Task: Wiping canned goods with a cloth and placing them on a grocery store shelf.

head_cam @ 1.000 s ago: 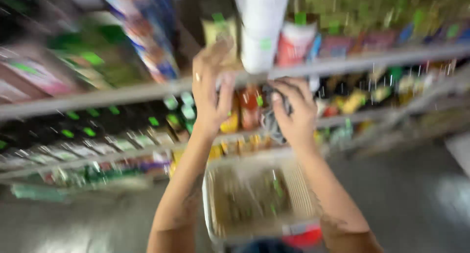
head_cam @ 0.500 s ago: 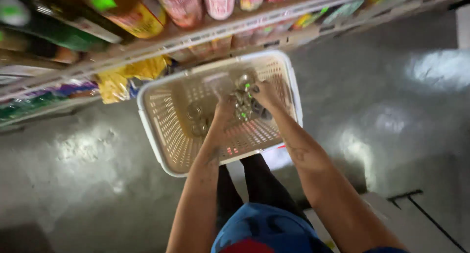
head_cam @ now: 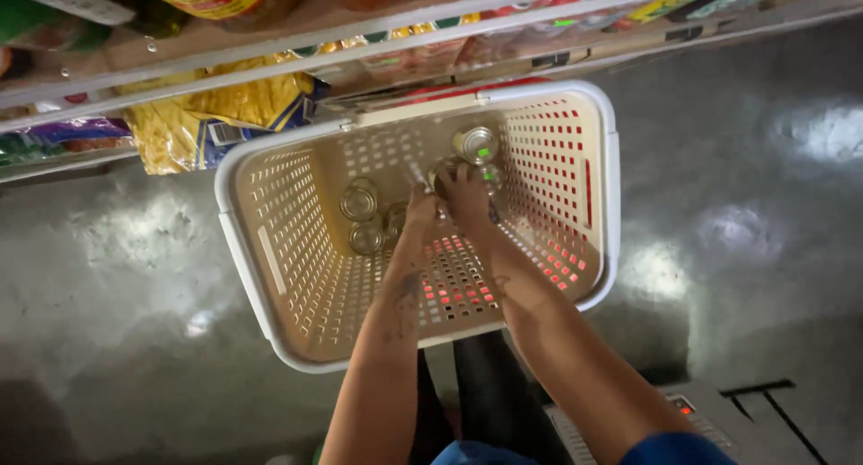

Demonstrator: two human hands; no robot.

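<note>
Being lowered into the basket (head_cam: 270,258), small rigid, heavy-looking jars (head_cam: 442,175) are being clasped around their sides by left hand (head_cam: 421,209) and right hand (head_cam: 467,195).

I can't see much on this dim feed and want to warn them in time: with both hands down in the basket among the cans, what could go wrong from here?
1. The cans stand loose and close together; the left hand or right hand could knock one over.
2. The basket sits against the low shelf, so lifting it might catch the shelf edge.
3. The light is poor, so a misjudged grip seems possible.
</note>
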